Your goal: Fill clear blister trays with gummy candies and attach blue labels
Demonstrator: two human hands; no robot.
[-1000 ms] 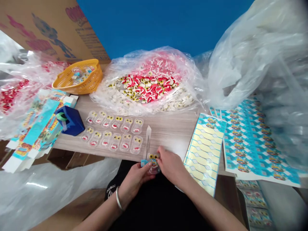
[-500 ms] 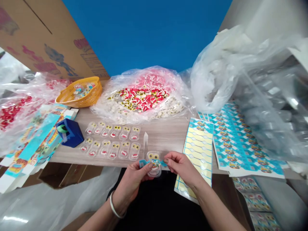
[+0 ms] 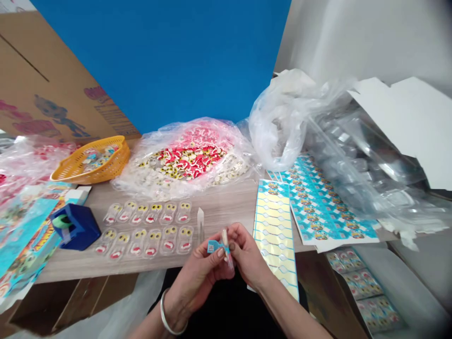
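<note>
My left hand (image 3: 204, 272) and my right hand (image 3: 249, 256) meet at the table's front edge, both closed on one small clear plastic candy pack (image 3: 226, 238). The pack is turned edge-on, so its contents are mostly hidden. A blue label (image 3: 213, 246) wraps it, with one end sticking out to the left, loose, above my left thumb. Just beyond my left hand lie metal tweezers (image 3: 200, 221). Two rows of similar clear packs (image 3: 153, 242), holding yellow eye and red mouth pieces, lie to the left. Beside my right hand is a partly used label sheet (image 3: 272, 230) with a yellowish backing.
A blue tape dispenser (image 3: 80, 228) and a yellow basket (image 3: 95, 176) stand at left. At the back lies an open plastic bag of candy pieces (image 3: 192, 160). Blue label sheets (image 3: 326, 202) and a bag of clear plastic shells (image 3: 363, 155) are at right. A large carton (image 3: 49, 61) rises back left.
The pack has gone from facing up to edge-on. My right hand has moved from the label's right end onto the pack. The view has shifted rightward.
</note>
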